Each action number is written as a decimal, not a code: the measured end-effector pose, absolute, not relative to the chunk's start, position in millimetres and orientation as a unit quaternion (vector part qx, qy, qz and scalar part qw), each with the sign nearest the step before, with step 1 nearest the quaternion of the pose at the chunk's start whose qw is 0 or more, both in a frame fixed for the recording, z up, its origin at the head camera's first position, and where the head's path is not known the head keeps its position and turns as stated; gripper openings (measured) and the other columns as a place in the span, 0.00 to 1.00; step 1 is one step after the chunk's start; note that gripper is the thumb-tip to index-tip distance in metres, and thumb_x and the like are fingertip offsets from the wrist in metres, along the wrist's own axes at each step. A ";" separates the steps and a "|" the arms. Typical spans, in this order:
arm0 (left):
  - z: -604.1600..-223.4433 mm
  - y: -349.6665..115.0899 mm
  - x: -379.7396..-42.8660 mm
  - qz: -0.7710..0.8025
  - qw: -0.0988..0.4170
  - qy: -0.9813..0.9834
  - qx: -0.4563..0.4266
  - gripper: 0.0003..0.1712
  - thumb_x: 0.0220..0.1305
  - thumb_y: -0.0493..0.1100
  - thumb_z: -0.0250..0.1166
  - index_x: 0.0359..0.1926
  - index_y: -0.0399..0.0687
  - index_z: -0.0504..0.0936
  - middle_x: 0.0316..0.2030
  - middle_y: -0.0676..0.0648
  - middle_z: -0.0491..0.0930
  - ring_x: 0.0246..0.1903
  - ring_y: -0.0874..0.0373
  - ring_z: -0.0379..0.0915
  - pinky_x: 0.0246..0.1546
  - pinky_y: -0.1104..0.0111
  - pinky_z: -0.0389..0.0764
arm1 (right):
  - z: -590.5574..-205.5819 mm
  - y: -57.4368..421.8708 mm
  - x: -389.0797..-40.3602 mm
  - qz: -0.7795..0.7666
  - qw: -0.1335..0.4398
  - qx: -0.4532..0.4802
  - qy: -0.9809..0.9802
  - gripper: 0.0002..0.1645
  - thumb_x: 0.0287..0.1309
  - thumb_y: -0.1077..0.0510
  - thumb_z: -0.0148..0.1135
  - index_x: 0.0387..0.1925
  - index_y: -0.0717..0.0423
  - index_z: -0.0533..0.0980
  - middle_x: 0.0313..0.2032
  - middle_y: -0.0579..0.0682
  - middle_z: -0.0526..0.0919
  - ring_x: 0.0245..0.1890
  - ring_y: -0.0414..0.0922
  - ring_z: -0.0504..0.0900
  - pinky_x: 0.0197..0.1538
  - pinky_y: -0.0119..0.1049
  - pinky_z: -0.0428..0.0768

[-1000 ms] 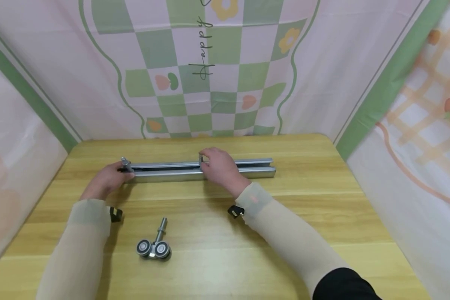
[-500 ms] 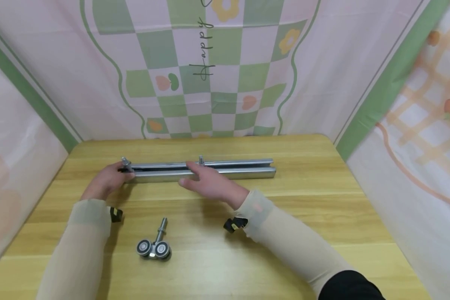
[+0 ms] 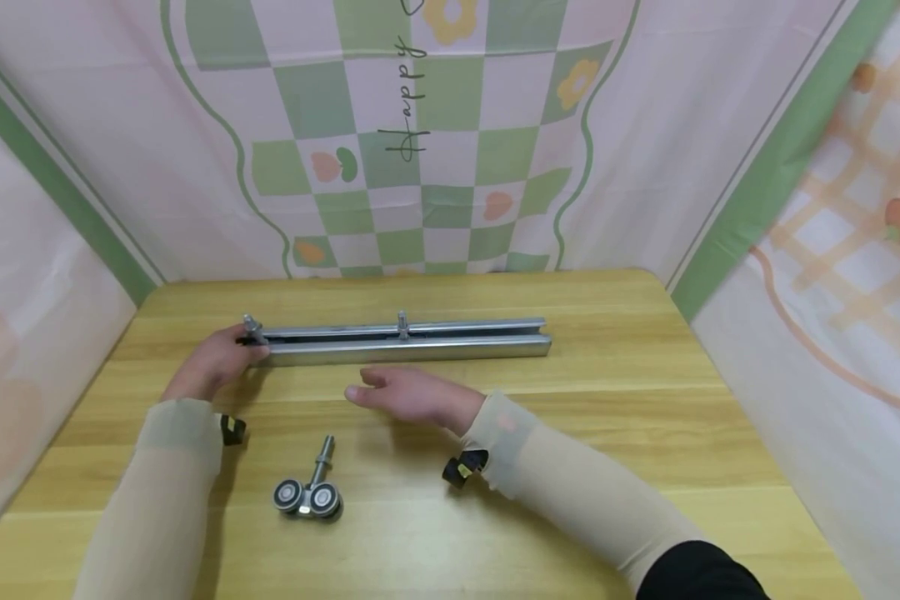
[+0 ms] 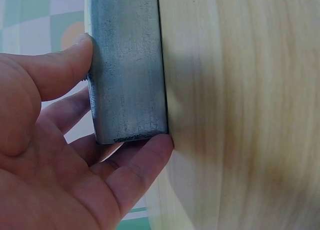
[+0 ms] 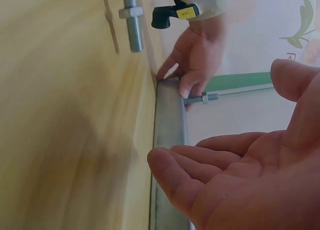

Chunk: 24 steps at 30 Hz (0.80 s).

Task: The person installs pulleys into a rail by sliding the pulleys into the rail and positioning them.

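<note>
A steel C-channel track lies across the table, slot facing up. My left hand grips its left end; in the left wrist view the thumb presses the top edge of the track and other fingers bend round the cut end. Threaded bolts stand up from the slot: one bolt by the left hand, another bolt near mid-length. My right hand hovers in front of the track with fingers loosely extended, holding nothing. A roller trolley with wheels and a bolt lies on the table nearer me.
The wooden table has a rounded far edge. Patterned cloth hangs right behind it and along both sides. A small black camera is strapped at each wrist.
My right hand has let go of the middle bolt and drawn back toward me and slightly left, off the track. The left hand, track and loose roller trolley stay where they were.
</note>
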<state>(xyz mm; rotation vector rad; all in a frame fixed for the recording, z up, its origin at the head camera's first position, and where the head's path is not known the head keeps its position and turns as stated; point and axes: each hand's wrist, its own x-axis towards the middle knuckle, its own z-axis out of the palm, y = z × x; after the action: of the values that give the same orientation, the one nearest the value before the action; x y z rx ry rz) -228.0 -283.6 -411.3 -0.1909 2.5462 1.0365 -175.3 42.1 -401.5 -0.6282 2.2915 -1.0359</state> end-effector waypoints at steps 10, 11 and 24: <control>-412.7 -284.4 -228.1 0.367 0.190 0.908 -0.064 0.45 0.74 0.58 0.56 0.78 0.41 0.46 0.74 0.27 0.45 0.69 0.24 0.41 0.64 0.32 0.49 | -406.5 36.7 -165.8 -0.412 0.312 -0.191 0.834 0.47 0.65 0.26 0.49 0.71 0.55 0.67 0.63 0.50 0.76 0.60 0.48 0.76 0.65 0.49 0.69; -413.0 -284.4 -228.2 0.369 0.190 0.907 -0.066 0.46 0.74 0.58 0.56 0.78 0.41 0.46 0.74 0.27 0.45 0.70 0.25 0.40 0.64 0.32 0.49 | -407.1 36.7 -164.9 -0.417 0.319 -0.186 0.831 0.47 0.65 0.26 0.50 0.70 0.55 0.68 0.61 0.49 0.78 0.56 0.47 0.78 0.64 0.48 0.71; -410.8 -283.5 -227.3 0.372 0.195 0.904 -0.074 0.47 0.73 0.59 0.56 0.79 0.42 0.43 0.75 0.28 0.42 0.70 0.25 0.38 0.65 0.32 0.47 | -416.1 30.8 -153.2 -0.518 0.391 -0.161 0.743 0.39 0.69 0.35 0.54 0.52 0.71 0.76 0.42 0.56 0.84 0.44 0.48 0.84 0.56 0.46 0.78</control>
<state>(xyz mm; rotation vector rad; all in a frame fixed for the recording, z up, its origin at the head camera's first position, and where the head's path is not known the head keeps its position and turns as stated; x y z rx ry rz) -227.3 -283.5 -410.8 -0.2071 2.5350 1.0440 -153.2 30.8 -416.1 -0.4101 1.8875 -1.3163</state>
